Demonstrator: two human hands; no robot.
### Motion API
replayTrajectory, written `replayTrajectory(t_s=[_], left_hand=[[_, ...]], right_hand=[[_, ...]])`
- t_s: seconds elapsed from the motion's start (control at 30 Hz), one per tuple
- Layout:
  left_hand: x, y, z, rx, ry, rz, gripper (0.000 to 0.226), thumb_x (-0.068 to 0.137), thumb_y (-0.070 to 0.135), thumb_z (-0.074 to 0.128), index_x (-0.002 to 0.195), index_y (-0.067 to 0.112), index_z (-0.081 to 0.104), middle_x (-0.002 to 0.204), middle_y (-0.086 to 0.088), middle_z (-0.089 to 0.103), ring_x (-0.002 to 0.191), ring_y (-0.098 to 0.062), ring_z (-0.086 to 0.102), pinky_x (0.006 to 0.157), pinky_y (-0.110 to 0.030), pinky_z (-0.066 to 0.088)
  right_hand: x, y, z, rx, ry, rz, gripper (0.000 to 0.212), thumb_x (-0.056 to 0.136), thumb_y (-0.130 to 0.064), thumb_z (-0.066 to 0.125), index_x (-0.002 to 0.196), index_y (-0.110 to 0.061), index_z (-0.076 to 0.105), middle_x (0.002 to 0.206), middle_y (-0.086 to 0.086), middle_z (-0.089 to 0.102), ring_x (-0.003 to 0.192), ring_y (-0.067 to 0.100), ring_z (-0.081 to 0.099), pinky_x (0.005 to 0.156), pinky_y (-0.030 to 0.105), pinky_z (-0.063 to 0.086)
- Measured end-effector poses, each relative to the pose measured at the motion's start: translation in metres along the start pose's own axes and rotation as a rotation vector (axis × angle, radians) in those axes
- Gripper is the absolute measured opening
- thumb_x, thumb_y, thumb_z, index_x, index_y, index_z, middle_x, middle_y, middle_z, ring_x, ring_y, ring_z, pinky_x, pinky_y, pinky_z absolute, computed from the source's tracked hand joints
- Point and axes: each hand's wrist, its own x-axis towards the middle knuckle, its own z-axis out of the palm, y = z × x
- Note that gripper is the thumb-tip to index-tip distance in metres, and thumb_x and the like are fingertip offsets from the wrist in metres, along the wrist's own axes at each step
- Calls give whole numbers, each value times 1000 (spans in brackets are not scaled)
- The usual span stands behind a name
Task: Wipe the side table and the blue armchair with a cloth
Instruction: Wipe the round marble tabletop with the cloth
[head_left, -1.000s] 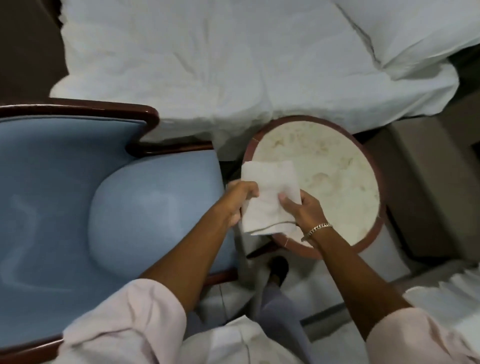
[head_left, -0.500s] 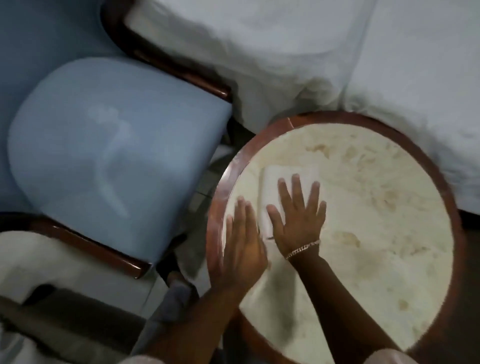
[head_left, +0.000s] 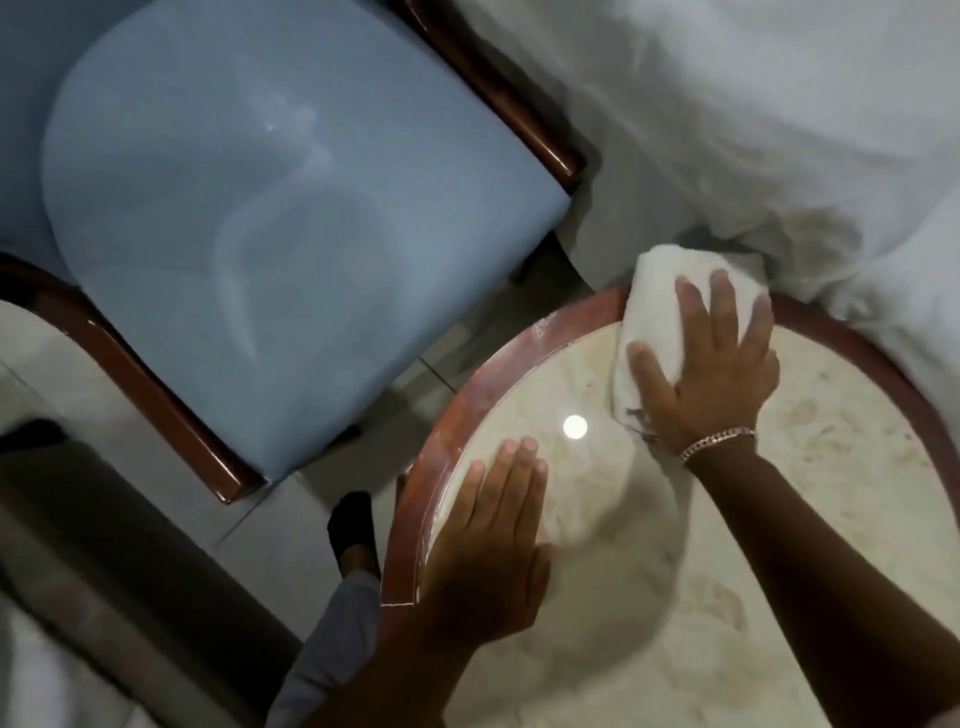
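The round side table (head_left: 810, 519) has a cream marble top and a reddish wooden rim. A white cloth (head_left: 654, 306) lies bunched at the table's far edge, partly over the rim. My right hand (head_left: 711, 369) presses flat on the cloth with fingers spread; a bracelet is on its wrist. My left hand (head_left: 493, 551) rests flat on the table's near left edge, holding nothing. The blue armchair (head_left: 270, 218) with dark wooden arms stands to the left of the table.
White bedding (head_left: 753, 130) hangs right behind the table and touches its far rim. Pale tiled floor (head_left: 311, 519) shows between chair and table. My foot in a dark sock (head_left: 353, 525) stands there.
My right hand has pushed the cloth from the table's middle to its far rim, and the cloth has bunched up. My left hand has stayed flat on the near left edge. The view has shifted.
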Motion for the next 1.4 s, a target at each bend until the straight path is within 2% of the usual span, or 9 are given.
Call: replayTrajectory(t_s=[0.17,0.3,0.4,0.53,0.7,0.83,0.97,1.07,1.4], left_hand=[[1,0,-2,21,43,13,74,98,41,44,159,2,30,171,-18,21,161,-32,17,131,-47,16],[1,0,-1,19,72,5,70,99,39,42,158,1,33,170,-19,26,160,-33,19,131,-47,19],[0,0,-1,2,94,24,71,98,37,45,157,0,33,170,-19,26,161,-32,18,131,-47,17],[1,-1,3,-10,113,7,73,99,39,44,159,2,29,171,-17,20,161,-31,16,132,-46,16],[-1,-2,6,-68,132,14,71,99,38,43,159,1,30,172,-17,21,162,-29,14,132,-45,15],[3,0,1,-104,127,4,69,99,35,47,157,1,35,169,-16,26,160,-29,20,129,-48,26],[4,5,-21,-297,309,-73,62,99,30,44,148,-7,46,161,-22,41,155,-32,34,126,-50,31],[54,21,-47,-367,440,-115,68,101,40,35,155,-2,37,166,-21,29,159,-35,22,131,-54,14],[57,1,-34,123,125,-144,64,97,63,37,156,39,39,170,-7,32,156,-42,26,116,-79,16]], right_hand=[[-5,-12,2,-174,-39,-614,72,92,-66,32,155,-32,26,167,3,23,152,44,16,110,65,31],[10,-45,1,-57,-18,-156,73,89,-66,35,155,-37,23,168,0,20,153,44,10,113,66,25],[-6,-54,15,-195,-57,-723,70,91,-64,35,155,-35,29,166,1,25,153,44,16,113,65,27],[17,-32,7,12,57,-32,70,90,-62,37,154,-35,26,167,1,24,153,41,13,115,67,24],[5,-34,6,-194,-110,-740,72,90,-63,35,154,-31,29,166,4,26,152,42,19,111,64,32],[18,-22,-8,-43,-15,-2,76,89,-62,34,156,-28,22,168,4,17,153,42,11,116,67,23],[-51,-41,-4,266,-108,-407,62,94,-48,36,149,-21,43,161,5,35,153,29,22,123,54,24],[-58,-7,-3,650,97,34,51,95,-23,42,145,-18,48,155,8,46,146,19,39,121,45,33],[-71,33,28,-16,-30,-98,74,100,-56,20,159,-14,3,170,9,2,157,29,0,125,54,5]])
